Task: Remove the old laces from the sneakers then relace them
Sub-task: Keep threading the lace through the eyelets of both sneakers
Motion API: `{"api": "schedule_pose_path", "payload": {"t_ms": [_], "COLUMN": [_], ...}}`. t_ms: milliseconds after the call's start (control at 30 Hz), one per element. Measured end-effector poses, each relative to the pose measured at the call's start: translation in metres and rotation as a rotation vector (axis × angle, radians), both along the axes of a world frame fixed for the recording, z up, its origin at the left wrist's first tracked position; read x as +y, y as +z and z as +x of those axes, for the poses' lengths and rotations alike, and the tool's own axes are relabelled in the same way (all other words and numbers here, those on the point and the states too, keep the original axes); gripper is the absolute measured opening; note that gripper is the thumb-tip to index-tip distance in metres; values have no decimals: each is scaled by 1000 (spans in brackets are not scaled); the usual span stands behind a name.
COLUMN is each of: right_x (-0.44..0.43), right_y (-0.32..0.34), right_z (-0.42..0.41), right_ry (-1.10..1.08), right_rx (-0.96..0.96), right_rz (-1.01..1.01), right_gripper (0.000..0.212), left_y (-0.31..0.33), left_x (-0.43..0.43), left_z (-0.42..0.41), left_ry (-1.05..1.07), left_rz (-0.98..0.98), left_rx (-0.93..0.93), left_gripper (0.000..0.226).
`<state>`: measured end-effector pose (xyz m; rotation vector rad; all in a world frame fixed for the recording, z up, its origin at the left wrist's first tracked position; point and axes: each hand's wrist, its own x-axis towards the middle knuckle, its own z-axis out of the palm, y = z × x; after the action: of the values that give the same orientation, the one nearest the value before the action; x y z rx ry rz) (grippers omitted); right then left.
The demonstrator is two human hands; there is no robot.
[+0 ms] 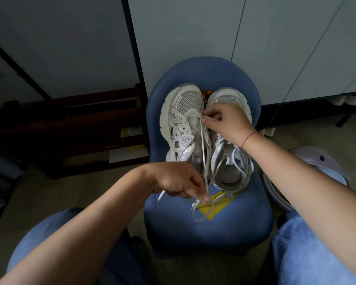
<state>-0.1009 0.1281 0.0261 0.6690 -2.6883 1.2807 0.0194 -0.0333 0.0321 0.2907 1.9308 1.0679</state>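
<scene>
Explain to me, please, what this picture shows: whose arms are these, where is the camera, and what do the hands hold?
There is no machine here. A person wears one camera on the head. It looks forward and down, so the two bare arms are that person's own. Two pale sneakers lie side by side on a small blue chair, with their toes away from the camera. The right hand pinches a white lace near the toe end of the sneaker on the left of the picture. The left hand pinches what seems to be the same lace lower down, near the chair's front. The blue cloth in the bottom corners is the person's jeans.
</scene>
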Motion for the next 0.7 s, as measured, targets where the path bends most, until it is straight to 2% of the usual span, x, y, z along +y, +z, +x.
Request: {"api": "schedule_pose_path", "payload": {"t_ms": [100, 233, 267, 367, 433, 500, 700], "right_x": [0, 0, 0, 0, 0, 0, 0], "right_y": [0, -2, -2, -2, -3, -3, -2], "right_z": [0, -1, -1, -1, -2, -2, -1], "right_ry": [3, -6, -7, -8, -6, -4, -1], "right_rx": [1, 10, 10, 10, 14, 16, 16], "right_rz": [7, 27, 26, 20, 24, 23, 31], "right_gripper": [19, 20, 19, 19, 19, 20, 21], "left_y": [-1, -2, -1, 5, 5, 1, -11], "left_x": [8, 9, 6, -2, -6, -6, 10], "left_z": [5, 5, 5, 8, 7, 5, 4], "left_ry": [-140, -135, -132, -122, -103, -100, -128], "left_rz": [-27, 36, 123, 551, 690, 628, 53], "left_rx": [-22, -31, -51, -193, -241, -209, -52], "left_gripper": [20, 22, 22, 16, 17, 16, 22]}}
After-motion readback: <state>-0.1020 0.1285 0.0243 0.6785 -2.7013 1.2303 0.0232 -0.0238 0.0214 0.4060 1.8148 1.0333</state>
